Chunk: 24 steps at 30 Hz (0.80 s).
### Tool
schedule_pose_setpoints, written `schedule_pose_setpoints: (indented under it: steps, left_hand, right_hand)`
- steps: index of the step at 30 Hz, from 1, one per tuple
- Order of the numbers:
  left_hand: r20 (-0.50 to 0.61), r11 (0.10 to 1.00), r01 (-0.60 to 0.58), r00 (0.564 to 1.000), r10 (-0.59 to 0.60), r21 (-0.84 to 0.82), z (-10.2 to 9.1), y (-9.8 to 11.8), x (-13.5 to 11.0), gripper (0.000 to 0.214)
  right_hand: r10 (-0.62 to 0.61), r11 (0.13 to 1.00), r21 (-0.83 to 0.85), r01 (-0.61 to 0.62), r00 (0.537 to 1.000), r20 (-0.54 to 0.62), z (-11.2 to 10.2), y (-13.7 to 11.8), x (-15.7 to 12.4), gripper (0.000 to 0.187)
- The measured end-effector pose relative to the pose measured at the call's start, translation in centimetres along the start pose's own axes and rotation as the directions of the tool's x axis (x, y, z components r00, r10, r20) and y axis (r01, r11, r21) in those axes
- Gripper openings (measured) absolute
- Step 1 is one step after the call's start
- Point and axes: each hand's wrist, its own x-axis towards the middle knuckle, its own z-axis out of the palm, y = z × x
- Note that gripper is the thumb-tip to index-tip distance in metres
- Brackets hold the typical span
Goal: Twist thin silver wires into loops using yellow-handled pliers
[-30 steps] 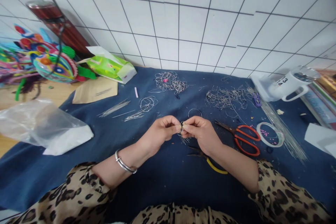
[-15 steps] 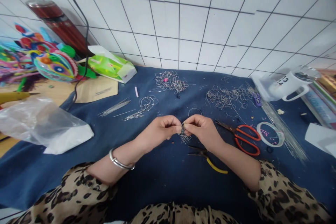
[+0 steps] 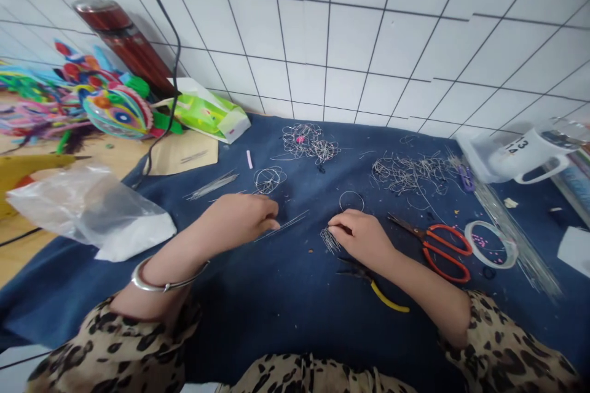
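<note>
My left hand [image 3: 239, 219] rests on the blue cloth [image 3: 286, 307] with its fingers curled. Its fingertips pinch the end of some long thin straight wires [image 3: 290, 223] that lie on the cloth. My right hand [image 3: 364, 236] is apart from it, fingers closed, pinching at a small bundle of short wires [image 3: 329, 239] on the cloth. A small wire ring [image 3: 351, 200] lies just beyond my right hand. Yellow-handled pliers [image 3: 378, 288] lie under my right wrist.
Orange-handled scissors [image 3: 437, 244] and a tape roll [image 3: 491, 244] lie right of my right hand. Tangled wire heaps [image 3: 308, 142] [image 3: 410, 171] sit farther back, with a white mug [image 3: 530, 150] at far right. A plastic bag [image 3: 92, 212], green packet [image 3: 207, 113] and colourful craftwork [image 3: 115, 110] are left.
My hands were pinched together on a small wire piece above the cloth. They have parted and dropped to the cloth, the left toward the long wires, the right onto the short wires.
</note>
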Motion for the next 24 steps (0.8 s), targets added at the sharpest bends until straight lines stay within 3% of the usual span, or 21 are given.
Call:
schedule_pose_setpoints:
  steps: [6,12,15,19,22,24]
  left_hand:
    - [0.031,0.988,-0.033,0.999,0.028,0.148,1.0,1.9,0.5,0.018]
    - [-0.017,0.971,0.012,1.000,-0.009,0.239,2.0,2.8,0.7,0.018]
    - [-0.041,0.982,0.015,0.999,-0.007,0.187,1.6,2.8,0.6,0.016]
    - [-0.105,0.998,-0.001,0.994,-0.005,-0.061,-0.2,1.8,-0.6,0.010]
    - [-0.306,0.951,0.076,0.936,-0.171,-0.301,-1.2,-0.4,-2.3,0.009]
    - [-0.438,0.898,0.150,0.832,-0.341,-0.414,-1.1,-2.3,-3.5,0.012]
  right_hand:
    - [0.021,0.998,0.052,-0.019,0.999,-0.033,0.4,0.8,0.3,0.014]
    - [0.021,0.999,0.047,-0.020,0.999,-0.038,0.6,0.8,0.2,0.014]
    - [0.013,0.999,0.051,-0.011,0.999,-0.045,0.5,0.8,0.2,0.015]
    - [0.007,0.999,0.054,-0.005,0.999,-0.033,0.5,0.9,0.3,0.016]
    - [0.009,0.998,0.055,-0.008,1.000,-0.017,0.4,0.9,0.3,0.016]
    - [0.014,0.998,0.055,-0.014,1.000,-0.010,0.4,0.9,0.3,0.016]
